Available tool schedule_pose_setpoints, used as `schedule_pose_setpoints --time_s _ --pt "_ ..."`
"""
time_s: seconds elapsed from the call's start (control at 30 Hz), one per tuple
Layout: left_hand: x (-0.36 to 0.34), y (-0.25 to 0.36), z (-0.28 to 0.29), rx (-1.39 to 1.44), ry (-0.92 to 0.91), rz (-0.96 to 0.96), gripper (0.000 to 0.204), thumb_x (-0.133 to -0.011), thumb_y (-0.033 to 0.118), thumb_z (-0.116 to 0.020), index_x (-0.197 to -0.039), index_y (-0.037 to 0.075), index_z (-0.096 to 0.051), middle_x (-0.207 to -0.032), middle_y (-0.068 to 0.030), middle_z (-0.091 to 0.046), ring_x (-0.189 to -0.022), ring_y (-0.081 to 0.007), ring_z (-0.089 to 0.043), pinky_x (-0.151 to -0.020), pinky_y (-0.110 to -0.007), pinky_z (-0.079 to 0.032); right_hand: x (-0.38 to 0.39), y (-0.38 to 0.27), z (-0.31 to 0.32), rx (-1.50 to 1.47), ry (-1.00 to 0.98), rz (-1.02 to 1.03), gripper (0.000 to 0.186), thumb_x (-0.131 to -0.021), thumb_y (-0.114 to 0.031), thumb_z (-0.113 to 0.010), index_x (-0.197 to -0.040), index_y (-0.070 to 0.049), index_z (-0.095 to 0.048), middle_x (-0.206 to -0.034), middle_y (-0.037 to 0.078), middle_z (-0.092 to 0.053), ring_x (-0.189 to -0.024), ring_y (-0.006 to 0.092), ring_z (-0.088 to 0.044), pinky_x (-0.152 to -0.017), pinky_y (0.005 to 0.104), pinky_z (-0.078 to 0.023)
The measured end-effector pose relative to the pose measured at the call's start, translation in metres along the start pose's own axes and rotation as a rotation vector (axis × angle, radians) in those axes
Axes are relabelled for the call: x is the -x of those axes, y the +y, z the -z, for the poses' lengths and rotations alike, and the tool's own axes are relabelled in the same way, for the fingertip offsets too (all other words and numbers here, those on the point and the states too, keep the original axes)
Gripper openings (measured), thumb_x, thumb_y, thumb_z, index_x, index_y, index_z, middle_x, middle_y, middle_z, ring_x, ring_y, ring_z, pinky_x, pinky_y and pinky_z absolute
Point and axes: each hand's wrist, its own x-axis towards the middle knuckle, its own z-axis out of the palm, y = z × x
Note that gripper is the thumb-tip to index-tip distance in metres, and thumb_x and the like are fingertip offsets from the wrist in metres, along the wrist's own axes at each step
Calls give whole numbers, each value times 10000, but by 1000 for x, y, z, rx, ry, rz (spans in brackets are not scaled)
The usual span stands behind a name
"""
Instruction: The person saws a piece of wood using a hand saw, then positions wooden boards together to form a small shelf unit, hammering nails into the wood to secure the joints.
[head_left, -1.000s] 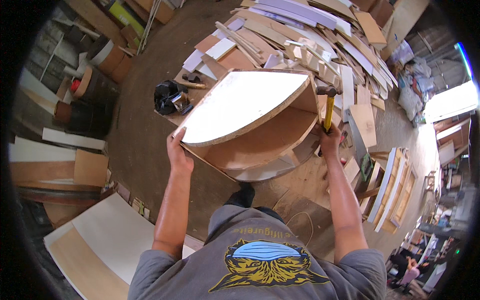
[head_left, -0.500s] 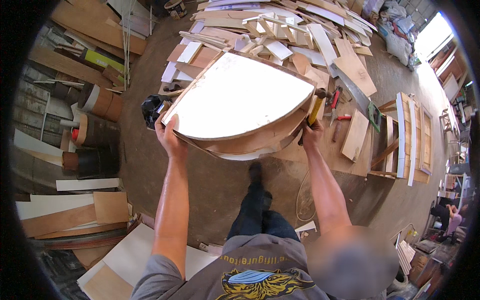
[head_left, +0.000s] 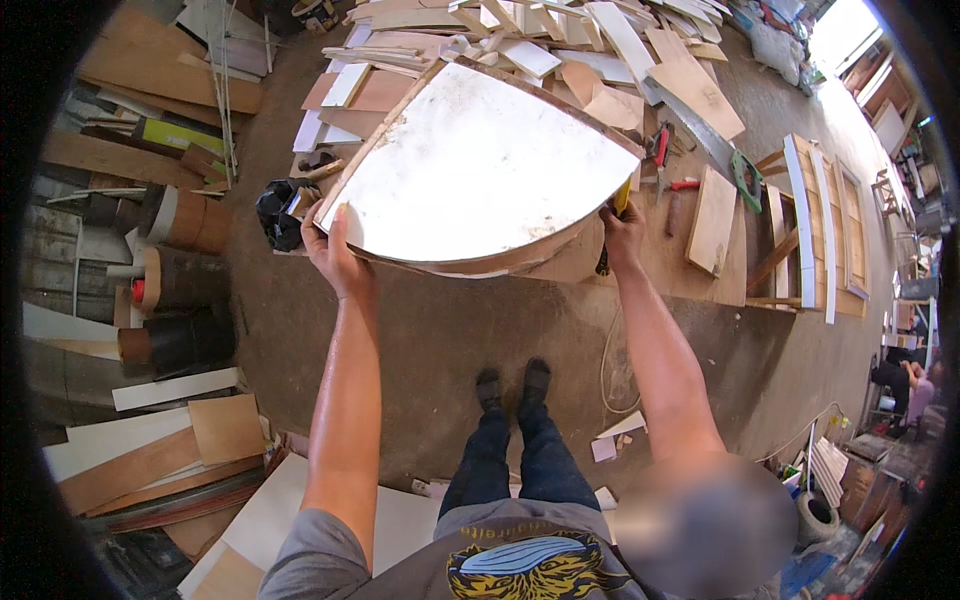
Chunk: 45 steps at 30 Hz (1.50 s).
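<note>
A quarter-round wooden frame (head_left: 480, 165) with a white top panel and a curved front edge is held out before me. My left hand (head_left: 340, 255) is closed on its left corner, thumb on the white top and fingers underneath. At the right corner, my right hand (head_left: 624, 235) is wrapped round a hammer (head_left: 622, 194) with a yellow and black handle. The hammer's head is hidden by the frame. Whether the right fingers also grip the frame cannot be made out.
Behind the frame lies a heap of wood offcuts (head_left: 530, 58). Pliers (head_left: 662, 155), a handsaw (head_left: 742, 175) and a board (head_left: 712, 220) lie to the right, near a slatted wooden frame (head_left: 820, 225). A black plastic bag (head_left: 282, 212) sits left; more boards (head_left: 225, 430) are stacked lower left.
The frame has risen and its top has tipped towards me, so less of its open curved side shows. The hammer head has gone out of sight. My feet now stand side by side.
</note>
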Motion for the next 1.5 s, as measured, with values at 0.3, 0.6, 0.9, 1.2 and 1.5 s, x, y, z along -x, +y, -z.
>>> schedule_pose_setpoints --time_s 0.3,0.6,0.9,1.2,1.5 --pt "113 -20 33 -412 132 -66 457 -1041 245 -642 -1393 -15 -511 -1389 -153 -514 -1107 -234 -561 -1008 -407 -461 114 -39 56 364 296 -90 223 -978 -146 -737 -1125 14 -686 -797 31 -668 -642 94 -599 -559 271 -465" --pt "162 -78 -109 -998 -492 -384 418 -849 404 -844 -1059 48 -785 -1027 -156 -761 -1027 -376 -663 -954 -505 -453 241 -73 91 196 67 -315 332 -978 -130 -658 -1279 0 -599 -730 47 -599 -591 90 -596 -494 274 -434" --pt "175 -104 -118 -1002 -357 -422 196 -870 295 -825 -863 99 -817 -828 -45 -766 -885 -280 -697 -904 -470 -460 217 -140 68 589 -242 183 455 -966 -49 -661 -1406 -10 -554 -791 114 -565 -676 187 -546 -648 332 -481" --pt "180 -120 -115 -1061 -227 -554 121 -743 213 -868 -833 175 -798 -896 5 -750 -929 -271 -669 -847 -458 -468 204 -128 51 612 -330 388 513 -993 -46 -653 -1488 13 -534 -873 191 -658 -723 256 -651 -707 375 -534" --pt "179 -114 -119 -1057 -285 -486 153 -794 269 -823 -814 121 -790 -833 -60 -765 -850 -326 -695 -845 -488 -462 205 -119 42 600 -329 346 525 -1012 -44 -633 -1518 -1 -497 -936 237 -674 -789 360 -688 -711 427 -541"
